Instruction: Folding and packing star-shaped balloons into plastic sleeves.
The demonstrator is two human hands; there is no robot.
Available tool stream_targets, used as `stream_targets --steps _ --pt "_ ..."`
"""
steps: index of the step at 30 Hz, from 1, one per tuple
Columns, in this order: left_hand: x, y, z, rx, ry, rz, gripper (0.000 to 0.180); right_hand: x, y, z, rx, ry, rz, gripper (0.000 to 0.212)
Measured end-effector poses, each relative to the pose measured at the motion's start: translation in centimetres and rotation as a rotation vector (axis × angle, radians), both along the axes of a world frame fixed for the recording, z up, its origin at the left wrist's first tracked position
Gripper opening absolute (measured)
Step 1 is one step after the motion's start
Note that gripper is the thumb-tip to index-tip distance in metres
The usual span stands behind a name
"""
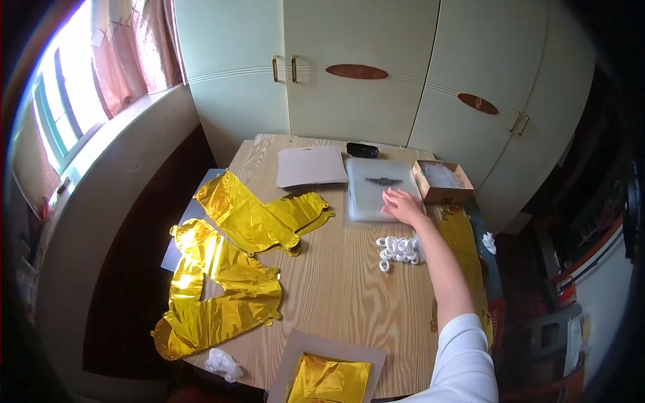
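My right hand [402, 205] reaches across the table, its fingers stretched out over the near right part of a stack of clear plastic bags [366, 201]. Whether the fingertips press on the top bag I cannot tell. Dark print shows in the middle of the stack. Just nearer than the hand lies a heap of small white ribbon rolls [402, 250], partly behind my forearm. At the table's near edge a folded gold foil balloon [329, 380] rests on a grey-brown card [299, 346]. My left hand is not in view.
Flat gold foil balloons [225, 285] spread over the table's left side. A stack of grey cards [311, 166], a black tray [363, 150] and an open cardboard box [443, 195] stand at the back. Crumpled white plastic [224, 365] lies near left. Cabinets [359, 107] rise behind.
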State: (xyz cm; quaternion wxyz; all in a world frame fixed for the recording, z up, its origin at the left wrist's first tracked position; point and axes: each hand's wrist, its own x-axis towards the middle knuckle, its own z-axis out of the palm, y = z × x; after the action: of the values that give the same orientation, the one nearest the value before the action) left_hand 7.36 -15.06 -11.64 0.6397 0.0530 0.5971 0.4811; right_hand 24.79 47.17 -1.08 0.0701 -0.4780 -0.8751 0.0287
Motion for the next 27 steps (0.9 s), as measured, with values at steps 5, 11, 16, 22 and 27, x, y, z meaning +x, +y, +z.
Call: stream_targets --steps 5,11,16,22,27 --pt "0.5 2.3 6.3 -0.115 -0.065 -0.014 0.065 -1.1 -0.5 -0.1 0.055 0.155 -0.103 0.034" --pt "-0.7 1.5 5.9 -0.046 -0.049 -0.163 0.066 -3.7 -4.6 6.2 0.319 0.491 0.032 0.025" --pt "-2.6 0.4 4.3 0.395 0.047 0.059 0.042 -5.8 -21.2 11.3 0.226 0.298 0.162 0.022" --pt "-4.2 -1.2 7.3 0.536 -0.169 0.249 0.044 -3.1 -35.7 3.8 0.144 -0.061 0.298 0.024" --pt "-3.1 -2.0 7.8 0.365 -0.048 0.295 0.028 -1.8 -39.2 0.7 0.337 0.059 0.292 0.031"
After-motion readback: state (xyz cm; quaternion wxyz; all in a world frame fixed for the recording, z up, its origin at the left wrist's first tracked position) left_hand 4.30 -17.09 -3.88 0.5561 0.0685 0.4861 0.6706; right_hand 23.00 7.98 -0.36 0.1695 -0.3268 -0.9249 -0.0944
